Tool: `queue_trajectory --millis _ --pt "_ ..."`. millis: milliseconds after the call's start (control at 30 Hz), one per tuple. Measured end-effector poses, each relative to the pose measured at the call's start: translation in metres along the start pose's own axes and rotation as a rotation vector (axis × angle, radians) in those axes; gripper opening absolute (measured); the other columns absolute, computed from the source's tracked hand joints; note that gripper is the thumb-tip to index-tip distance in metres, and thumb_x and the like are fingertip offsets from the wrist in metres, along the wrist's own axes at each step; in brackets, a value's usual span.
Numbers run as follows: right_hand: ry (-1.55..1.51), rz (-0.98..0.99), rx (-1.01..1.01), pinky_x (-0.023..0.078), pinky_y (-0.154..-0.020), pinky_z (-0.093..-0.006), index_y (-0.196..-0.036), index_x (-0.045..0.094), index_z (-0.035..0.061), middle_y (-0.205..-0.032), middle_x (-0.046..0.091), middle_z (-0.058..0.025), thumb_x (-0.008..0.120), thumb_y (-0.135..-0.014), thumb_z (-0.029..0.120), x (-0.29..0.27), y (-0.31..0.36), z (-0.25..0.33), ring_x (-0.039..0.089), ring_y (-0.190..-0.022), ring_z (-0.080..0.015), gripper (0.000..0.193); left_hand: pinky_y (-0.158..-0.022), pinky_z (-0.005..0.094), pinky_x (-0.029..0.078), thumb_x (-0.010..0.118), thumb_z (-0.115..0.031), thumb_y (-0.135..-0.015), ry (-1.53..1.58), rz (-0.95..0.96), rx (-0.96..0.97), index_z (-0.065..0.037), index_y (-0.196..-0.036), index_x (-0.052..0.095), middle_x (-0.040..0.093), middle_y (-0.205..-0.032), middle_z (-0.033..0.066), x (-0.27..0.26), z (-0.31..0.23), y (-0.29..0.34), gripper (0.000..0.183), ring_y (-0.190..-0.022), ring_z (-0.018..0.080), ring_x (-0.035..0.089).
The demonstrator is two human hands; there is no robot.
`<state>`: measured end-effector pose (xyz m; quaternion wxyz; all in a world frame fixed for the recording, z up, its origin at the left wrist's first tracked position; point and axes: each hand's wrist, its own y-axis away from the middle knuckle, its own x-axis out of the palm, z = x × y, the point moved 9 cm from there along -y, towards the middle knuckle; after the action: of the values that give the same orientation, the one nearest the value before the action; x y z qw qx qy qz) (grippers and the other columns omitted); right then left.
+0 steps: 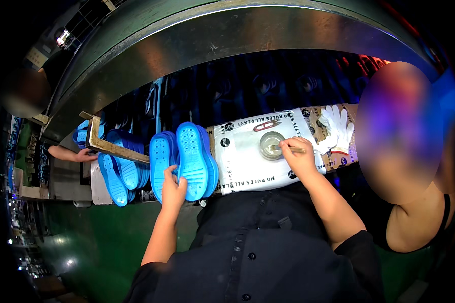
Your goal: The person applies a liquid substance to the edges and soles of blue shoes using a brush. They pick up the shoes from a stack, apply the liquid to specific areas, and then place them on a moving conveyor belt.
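Two stacks of blue shoe soles, the left stack (162,159) and the right stack (192,156), stand side by side at the bench's front edge. My left hand (173,191) is at the gap between them, fingers on the left stack's edge and thumb against the right one. Its thumb and fingers are apart. My right hand (299,160) is closed on a wooden-handled brush (297,149). The brush's lower end reaches into a round, clear jar (271,145), and its tip is hard to make out. That jar rests on a white printed plastic sheet (237,174).
Red thread snips (267,126) lie behind the jar, and white gloves (337,126) lie to its right. Past a wooden frame (114,144) stand more blue soles (129,164). Another person's hand (86,155) is at far left. Someone sits close on my right. A metal-sided machine arches overhead.
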<state>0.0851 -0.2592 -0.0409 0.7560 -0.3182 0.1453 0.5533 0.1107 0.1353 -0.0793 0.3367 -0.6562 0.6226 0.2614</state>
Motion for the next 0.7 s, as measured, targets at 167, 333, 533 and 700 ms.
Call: queue_trajectory --millis 167,333,533,700 --pt "-0.031 -0.018 0.035 0.044 -0.068 -0.0345 -0.077 0.067 0.0033 -0.073 0.064 -0.0105 0.06 -0.083 0.015 -0.013 0.001 0.005 0.059 -0.072 -0.0251 0.014 -0.036 0.019 0.03 0.056 -0.019 -0.083 0.969 0.529 -0.618 -0.005 -0.105 0.051 0.052 -0.067 -0.0007 0.037 -0.003 0.027 0.026 -0.044 0.0056 0.042" --pt "-0.062 -0.077 0.101 0.044 -0.07 -0.0327 -0.08 0.067 0.0032 -0.075 0.062 -0.009 0.057 -0.088 0.018 -0.022 0.004 0.004 0.057 -0.074 -0.0214 0.02 -0.038 0.021 0.039 0.057 -0.016 -0.082 1.236 0.403 -0.688 -0.004 -0.121 0.043 0.059 -0.081 0.0076 0.028 -0.046 0.033 0.043 -0.048 0.0114 0.052" --pt "-0.394 -0.131 0.355 0.045 -0.063 -0.0283 -0.079 0.066 0.0014 -0.071 0.063 -0.0068 0.058 -0.088 0.018 -0.019 0.018 -0.027 0.057 -0.067 -0.015 0.021 -0.049 0.0245 0.051 0.057 -0.009 -0.083 1.079 0.583 -0.38 -0.004 -0.13 0.029 0.061 -0.089 0.014 0.047 -0.101 0.03 0.055 -0.058 0.0177 0.062" --pt "-0.259 -0.138 0.179 0.045 -0.064 -0.028 -0.079 0.067 0.001 -0.07 0.062 -0.0071 0.058 -0.088 0.018 -0.029 0.012 -0.004 0.057 -0.066 -0.0143 0.021 -0.05 0.0232 0.05 0.056 -0.011 -0.085 0.998 0.486 -0.241 -0.001 -0.127 0.031 0.061 -0.089 0.014 0.049 -0.129 0.024 0.05 -0.059 0.0168 0.062"
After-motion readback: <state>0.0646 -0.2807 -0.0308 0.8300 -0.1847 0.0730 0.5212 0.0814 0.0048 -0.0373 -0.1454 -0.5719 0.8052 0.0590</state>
